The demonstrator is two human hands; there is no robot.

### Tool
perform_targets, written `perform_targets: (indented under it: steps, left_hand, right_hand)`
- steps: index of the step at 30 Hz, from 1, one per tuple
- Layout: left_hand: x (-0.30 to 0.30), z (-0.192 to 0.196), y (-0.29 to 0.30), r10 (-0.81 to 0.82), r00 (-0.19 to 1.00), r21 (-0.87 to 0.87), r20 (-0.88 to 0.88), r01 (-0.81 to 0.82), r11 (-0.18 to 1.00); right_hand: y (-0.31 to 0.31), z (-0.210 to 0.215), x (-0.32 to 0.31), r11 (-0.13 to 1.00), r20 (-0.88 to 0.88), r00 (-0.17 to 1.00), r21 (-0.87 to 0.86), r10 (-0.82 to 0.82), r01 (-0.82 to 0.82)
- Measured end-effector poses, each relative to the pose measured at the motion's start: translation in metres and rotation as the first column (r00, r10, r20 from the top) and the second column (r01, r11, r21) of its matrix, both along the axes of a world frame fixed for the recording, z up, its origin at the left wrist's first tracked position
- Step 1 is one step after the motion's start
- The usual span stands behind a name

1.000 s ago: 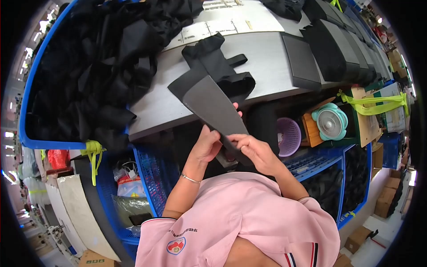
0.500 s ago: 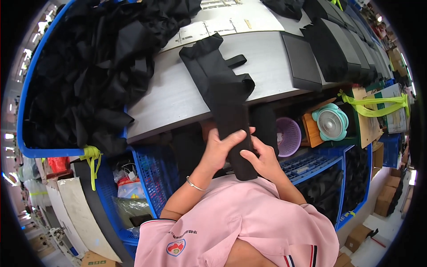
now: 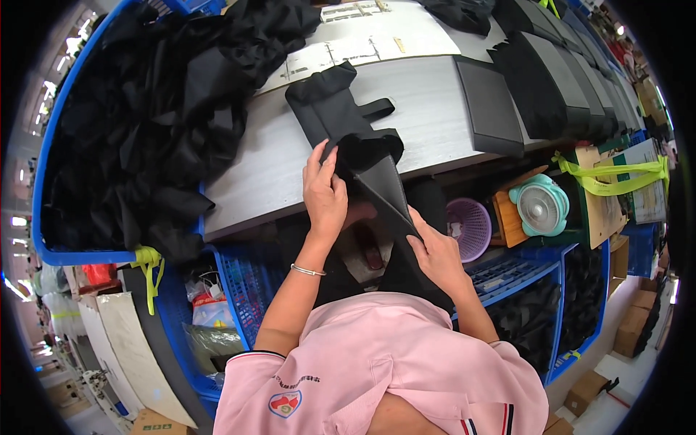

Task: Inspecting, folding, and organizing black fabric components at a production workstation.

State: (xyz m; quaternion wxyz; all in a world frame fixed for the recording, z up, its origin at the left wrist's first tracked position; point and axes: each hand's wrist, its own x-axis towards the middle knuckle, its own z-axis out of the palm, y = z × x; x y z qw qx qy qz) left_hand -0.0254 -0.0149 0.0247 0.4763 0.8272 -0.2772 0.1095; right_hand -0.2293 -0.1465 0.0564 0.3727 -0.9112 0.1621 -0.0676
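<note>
A black fabric piece with strap-like loops (image 3: 322, 109) lies across the front edge of the grey table, its near end hanging toward me. That near end is folded open and shows a smooth dark-grey face (image 3: 383, 185). My right hand (image 3: 438, 254) pinches its lower tip between thumb and fingers. On the other side my left hand (image 3: 324, 196), with a silver bangle on its wrist, has its fingers stretched out, fingertips touching the fabric's left edge. What lies inside the fold is hidden.
A blue bin (image 3: 43, 181) heaped with black fabric stands at left. Stacked dark panels (image 3: 547, 87) and a single panel (image 3: 489, 105) lie on the table's right. Below are a purple basket (image 3: 470, 228), a turquoise fan (image 3: 540, 204) and blue crates (image 3: 246, 290).
My left hand has left the near end and moved up to the fabric's left edge. The near end, flat before, is now folded open, with my right hand at its tip.
</note>
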Motion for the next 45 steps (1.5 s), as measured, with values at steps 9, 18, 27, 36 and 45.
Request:
perform_targets:
  steps: [9,18,27,36,45]
  left_hand:
    - [-0.048,0.046,-0.003,-0.624,0.781,0.04,0.04,0.623,0.782]
    - [-0.04,0.058,0.025,-0.503,0.854,-0.071,0.134,0.514,0.855]
    - [-0.075,0.051,0.055,-0.27,0.963,-0.107,0.024,0.271,0.957]
    - [-0.08,0.054,0.018,-0.119,0.991,-0.184,-0.054,0.107,0.977]
    - [-0.096,0.05,0.007,-0.225,0.964,-0.371,-0.142,0.158,0.915]
  right_hand:
    - [0.007,-0.031,0.063,0.9,0.156,0.976,-0.43,0.154,-0.073]
    - [0.029,-0.009,0.081,0.965,-0.023,0.986,-0.204,0.164,-0.166]
    - [-0.002,-0.021,0.096,0.287,0.058,0.899,0.955,-0.434,0.077]
    - [-0.001,-0.022,0.087,0.035,0.149,0.841,0.988,-0.52,-0.153]
    - [0.004,-0.027,0.089,-0.16,0.214,0.848,0.931,-0.485,-0.327]
